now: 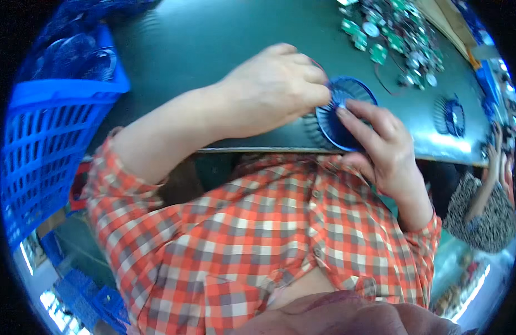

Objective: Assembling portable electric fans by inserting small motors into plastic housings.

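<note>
A round blue slatted plastic cover (337,129), like a small fan guard, rests at the table's front edge between my hands. My right hand (383,139) grips it, with fingertips inside the ring and the thumb low at its near edge. My left hand (277,89) reaches across from the left, back of the hand up. Its fingers are curled closed at the cover's left rim, and what they hold is hidden. A thin red wire (319,66) shows beside the left knuckles.
Green circuit boards (378,53) with wires and round pale parts lie heaped at the far right. Another blue slatted ring (454,117) stands on the green table (185,33). At left is a blue crate (68,89) of blue parts. A co-worker's arm (484,190) shows at far right.
</note>
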Action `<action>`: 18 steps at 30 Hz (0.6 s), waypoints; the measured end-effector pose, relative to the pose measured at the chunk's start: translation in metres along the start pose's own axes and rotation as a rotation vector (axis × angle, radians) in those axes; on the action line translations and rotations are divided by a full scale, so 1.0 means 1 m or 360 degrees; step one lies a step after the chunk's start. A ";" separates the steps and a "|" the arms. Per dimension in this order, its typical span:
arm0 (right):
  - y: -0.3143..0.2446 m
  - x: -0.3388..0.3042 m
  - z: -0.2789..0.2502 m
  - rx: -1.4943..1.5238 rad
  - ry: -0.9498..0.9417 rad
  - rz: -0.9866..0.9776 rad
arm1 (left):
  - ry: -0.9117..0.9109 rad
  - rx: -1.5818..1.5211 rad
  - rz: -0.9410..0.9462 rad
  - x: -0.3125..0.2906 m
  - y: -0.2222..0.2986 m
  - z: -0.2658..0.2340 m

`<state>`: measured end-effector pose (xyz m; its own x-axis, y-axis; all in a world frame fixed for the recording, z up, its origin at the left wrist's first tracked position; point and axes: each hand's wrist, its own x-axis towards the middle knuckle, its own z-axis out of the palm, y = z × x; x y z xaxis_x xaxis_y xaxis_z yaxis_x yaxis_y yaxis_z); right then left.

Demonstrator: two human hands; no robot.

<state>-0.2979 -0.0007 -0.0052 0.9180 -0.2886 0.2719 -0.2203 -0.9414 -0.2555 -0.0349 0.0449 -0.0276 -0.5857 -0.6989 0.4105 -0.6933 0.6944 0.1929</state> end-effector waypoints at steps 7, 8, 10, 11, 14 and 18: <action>0.004 -0.019 0.029 -0.0083 0.0289 -0.0028 | 0.0910 0.0308 -0.0173 0.001 -0.037 -0.039; 0.003 -0.019 0.031 -0.0073 0.0318 -0.0051 | 0.1044 0.0505 -0.0249 0.002 -0.051 -0.044; 0.001 -0.020 0.035 -0.0097 0.0385 -0.0019 | 0.0895 0.0779 -0.0702 -0.007 -0.077 -0.054; 0.000 -0.020 0.036 -0.0100 0.0406 -0.0014 | 0.0854 0.1080 -0.0849 -0.013 -0.098 -0.054; 0.000 -0.023 0.039 -0.0098 0.0511 -0.0022 | 0.0741 0.1211 -0.1370 -0.025 -0.135 -0.062; 0.007 -0.026 0.041 -0.0101 0.0553 0.0053 | 0.0085 0.1894 -0.1834 -0.037 -0.194 -0.046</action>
<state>-0.3094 0.0076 -0.0515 0.7453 -0.3513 0.5666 -0.2784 -0.9362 -0.2143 0.1409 -0.0558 -0.0391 0.4264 -0.6961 0.5776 -0.6513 -0.6794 -0.3380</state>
